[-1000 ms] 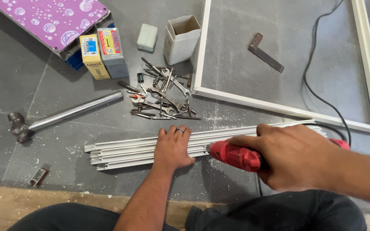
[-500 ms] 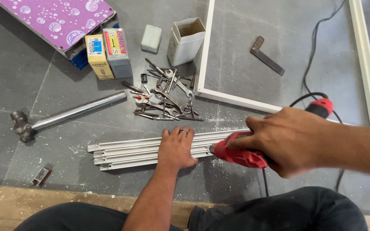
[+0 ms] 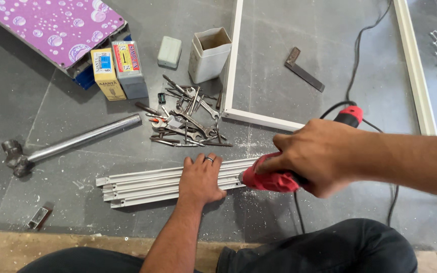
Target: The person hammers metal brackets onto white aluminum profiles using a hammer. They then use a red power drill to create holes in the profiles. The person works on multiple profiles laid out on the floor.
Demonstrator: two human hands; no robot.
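your right hand (image 3: 324, 156): grip wrapped round red power drill (image 3: 271, 179), nose against the aluminium strips (image 3: 147, 183). your left hand (image 3: 201, 177): flat on those strips, steadying them on the floor. beyond strips: spanner pile (image 3: 188, 119), hammer (image 3: 67, 144).

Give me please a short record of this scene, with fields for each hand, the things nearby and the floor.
left hand: left hand lies flat on the bundle of aluminium profiles
right hand: right hand grips the red power tool, its nose at the profiles
near things: pile of wrenches, hammer, white frame, try square, white container
floor: grey tiles, with pale dust near the tool
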